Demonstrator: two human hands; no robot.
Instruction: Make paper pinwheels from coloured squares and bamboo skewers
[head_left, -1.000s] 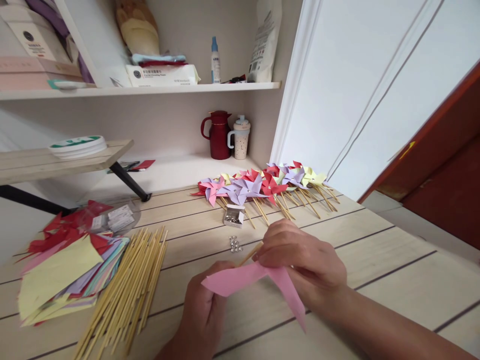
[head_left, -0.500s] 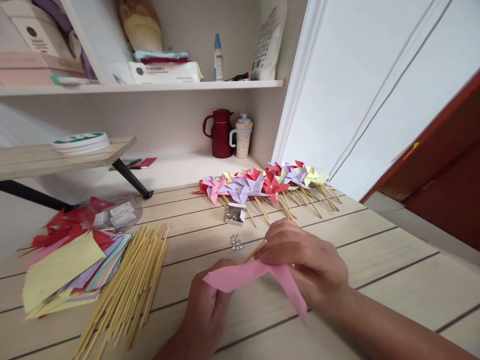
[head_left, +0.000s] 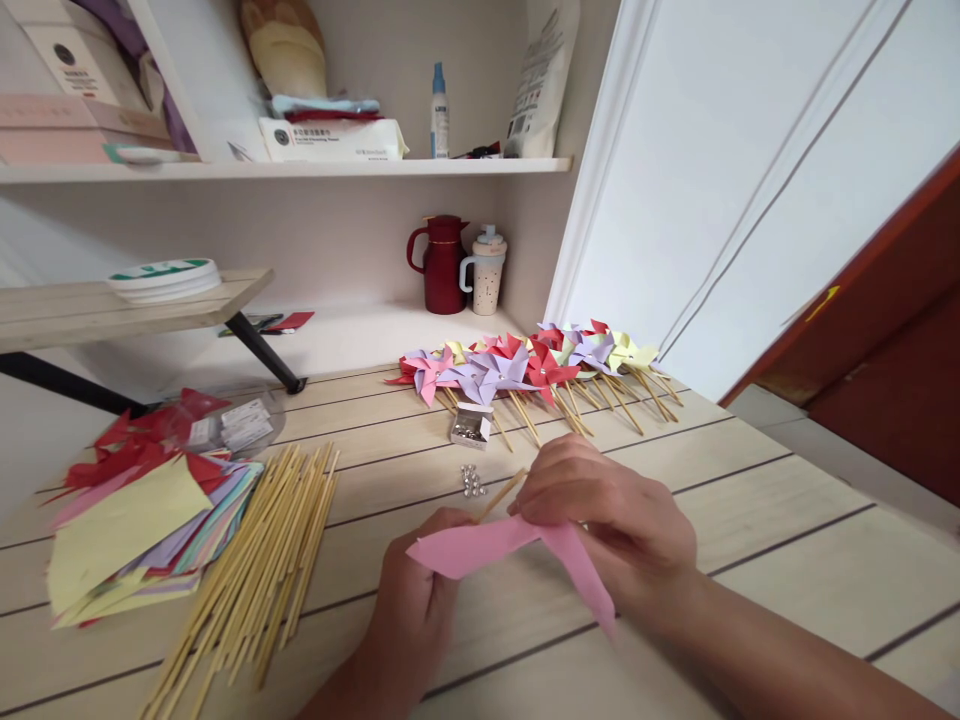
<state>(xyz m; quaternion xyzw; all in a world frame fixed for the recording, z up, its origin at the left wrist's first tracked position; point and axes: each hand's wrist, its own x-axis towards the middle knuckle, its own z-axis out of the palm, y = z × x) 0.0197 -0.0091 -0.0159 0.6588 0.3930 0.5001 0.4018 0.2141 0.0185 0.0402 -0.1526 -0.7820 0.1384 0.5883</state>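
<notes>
A pink folded-paper pinwheel [head_left: 517, 555] is held just above the pale wooden plank table [head_left: 750, 520], between the person's two hands and close to the near edge. Its one blade points left and lies over the fingers of the left hand [head_left: 416, 610], which is curled shut around the piece from below. Another blade runs down and to the right, hanging under the right hand [head_left: 607, 510]. That hand is closed on the centre of the paper from above, fingertips pressed together at the hub. A thin bamboo stick [head_left: 501, 496] juts out up and to the left from between the two hands; its lower end is hidden behind the paper, so which hand grips it cannot be told.

Just beyond the stick's tip lies a small cluster of silver pins [head_left: 471, 482] on the table, and a little farther back a small open box of pins [head_left: 471, 424]. Behind that, a row of finished paper pinwheels in red, purple, pink and yellow [head_left: 525, 365] lies with sticks pointing toward the person. To the left, well apart from the hands, lies a loose bundle of bamboo sticks [head_left: 259, 570], touching a stack of coloured paper squares [head_left: 127, 540]. At the back stand a dark red jug [head_left: 442, 265] and a speckled lidded mug [head_left: 484, 272].
</notes>
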